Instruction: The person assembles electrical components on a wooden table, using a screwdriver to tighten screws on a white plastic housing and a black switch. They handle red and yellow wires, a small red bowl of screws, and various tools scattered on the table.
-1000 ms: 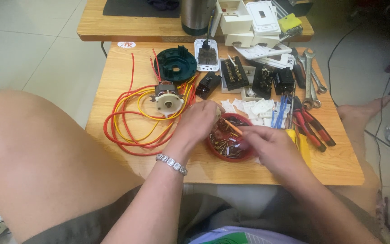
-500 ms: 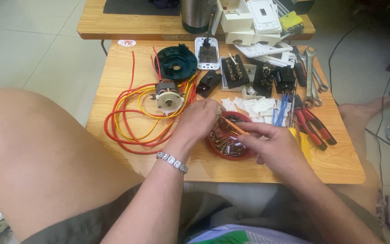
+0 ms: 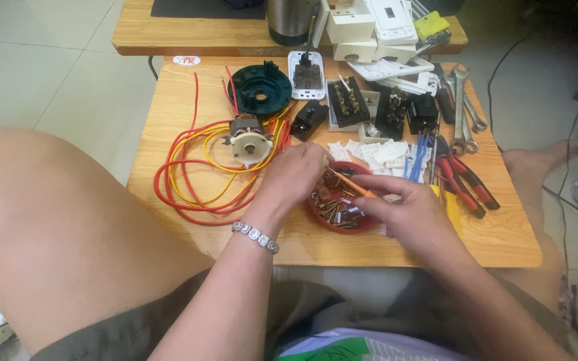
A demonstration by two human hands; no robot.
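The right hand [image 3: 406,207] pinches a thin orange-handled tool [image 3: 350,183] between thumb and fingers, the shaft slanting up and to the left from the grip, its tip meeting the fingertips of the left hand [image 3: 296,175]. The left hand is curled, fingers bunched over the tool tip; whether it holds some small part there cannot be told. Directly under both hands sits a round red dish [image 3: 340,208] of small metal screws and bits, its near rim below the right thumb. A beaded bracelet [image 3: 254,236] circles the left wrist, nearer than the grip. Just right of the right hand lie red-handled pliers [image 3: 461,179] and a yellow handle [image 3: 451,210]. Left of the left hand, a small motor [image 3: 247,142] sits within loops of red and yellow wire [image 3: 185,180]. Beyond the grip are white plastic pieces [image 3: 377,152], black switch blocks [image 3: 350,101], a dark green round cover [image 3: 261,88] and, to the far right, spanners [image 3: 466,100], all on the wooden table [image 3: 168,107].
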